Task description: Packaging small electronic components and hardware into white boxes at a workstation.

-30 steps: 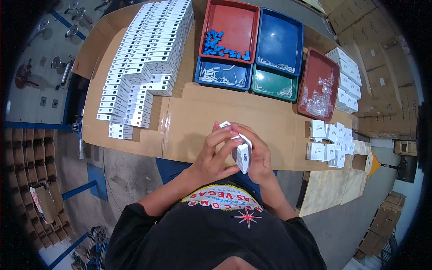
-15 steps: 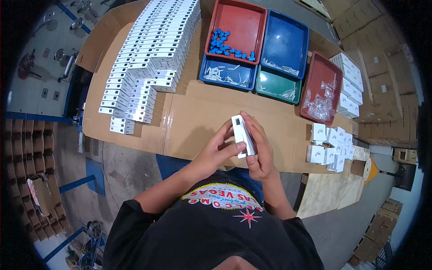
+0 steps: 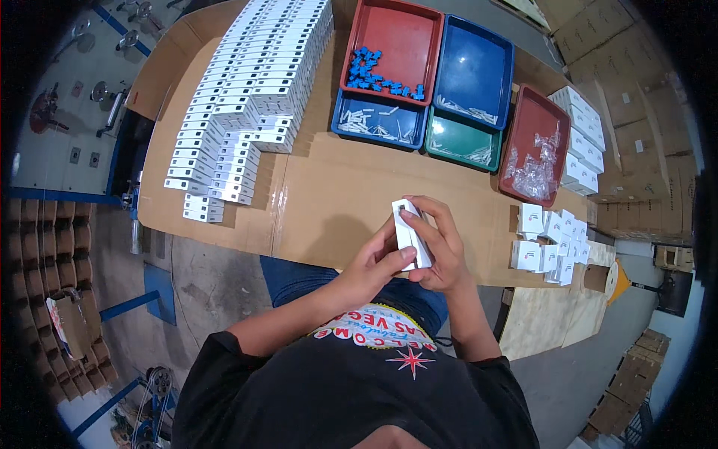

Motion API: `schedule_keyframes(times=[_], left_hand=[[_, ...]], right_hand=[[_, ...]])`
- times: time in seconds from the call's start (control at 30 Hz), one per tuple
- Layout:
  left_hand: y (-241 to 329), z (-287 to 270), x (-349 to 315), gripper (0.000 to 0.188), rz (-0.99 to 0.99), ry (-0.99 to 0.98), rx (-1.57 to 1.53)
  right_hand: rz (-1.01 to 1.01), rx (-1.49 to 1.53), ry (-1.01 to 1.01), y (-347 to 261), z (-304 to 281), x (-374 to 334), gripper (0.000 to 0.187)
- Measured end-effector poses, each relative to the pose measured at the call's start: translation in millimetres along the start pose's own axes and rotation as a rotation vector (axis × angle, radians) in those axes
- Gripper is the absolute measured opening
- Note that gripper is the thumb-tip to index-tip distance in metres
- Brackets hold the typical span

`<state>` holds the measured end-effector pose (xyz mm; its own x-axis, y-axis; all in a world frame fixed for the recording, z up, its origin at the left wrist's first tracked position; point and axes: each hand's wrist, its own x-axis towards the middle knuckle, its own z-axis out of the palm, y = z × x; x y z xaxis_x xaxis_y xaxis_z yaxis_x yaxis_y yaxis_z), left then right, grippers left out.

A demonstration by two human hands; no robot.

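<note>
A small white box stands tilted between my two hands, above the near edge of the cardboard-covered table. My left hand grips its left side, with the thumb laid across the lower front. Around the right side wrap the fingers of my right hand, one finger lying over a dark mark near the top. The box's back and right faces are hidden by my hands.
Tall rows of white boxes stand at the left. Trays hold blue clips, white sticks and clear plastic pieces. Several small white boxes sit at the right, and larger white boxes behind them.
The box and both hands have shifted slightly right and nearer to me. My right fingers have moved over the box's upper front, covering part of its dark mark.
</note>
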<state>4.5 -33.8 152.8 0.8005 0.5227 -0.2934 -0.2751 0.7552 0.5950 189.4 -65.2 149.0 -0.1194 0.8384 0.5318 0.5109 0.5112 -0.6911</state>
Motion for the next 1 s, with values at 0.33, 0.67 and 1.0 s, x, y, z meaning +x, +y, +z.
schedule_keyframes(times=[0.33, 0.67, 1.0], left_hand=[[-11.5, 4.4, -2.1, 0.066, 0.04, -0.001, -0.036], [-13.5, 7.2, -6.0, 0.055, 0.051, 0.06, -0.068], [-5.5, -1.5, 1.8, 0.052, -0.071, 0.07, -0.077]], right_hand=[[0.019, 0.046, 0.028, -3.7, 2.6, -4.1, 0.077], [0.04, 0.037, 0.007, -7.7, 2.8, -3.1, 0.074], [0.199, 0.125, -0.035, -13.2, 3.6, -0.3, 0.079]])
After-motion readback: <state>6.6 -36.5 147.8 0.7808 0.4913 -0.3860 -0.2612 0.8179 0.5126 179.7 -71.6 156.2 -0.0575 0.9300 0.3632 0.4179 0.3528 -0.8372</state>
